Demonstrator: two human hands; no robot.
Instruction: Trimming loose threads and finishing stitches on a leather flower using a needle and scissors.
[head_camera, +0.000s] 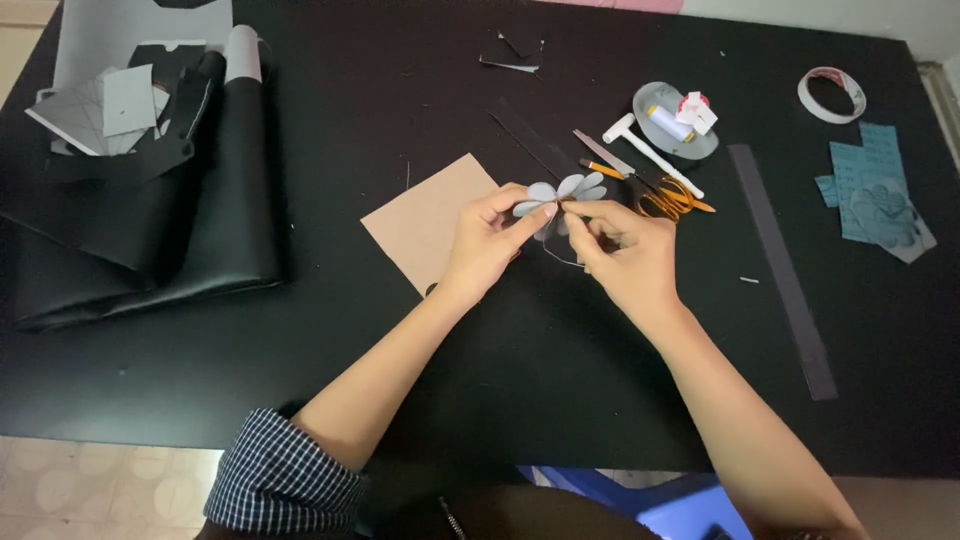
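A small grey flower shape made of rounded petals (562, 190) is held above the black table (400, 330). My left hand (487, 243) pinches it from the left, thumb and forefinger on the petals. From the right, my right hand (622, 250) has its fingertips closed at the flower's centre, and a thin thread or wire loops below them. A tan square of card (425, 222) lies flat under my left hand.
Orange-handled scissors (660, 193), a white pen (652, 152) and a round dish with small items (674, 120) lie behind the hands. A long dark ruler (785, 270), a tape roll (831, 94) and teal paper pieces (878, 195) are at the right. Folded black material (150, 240) fills the left.
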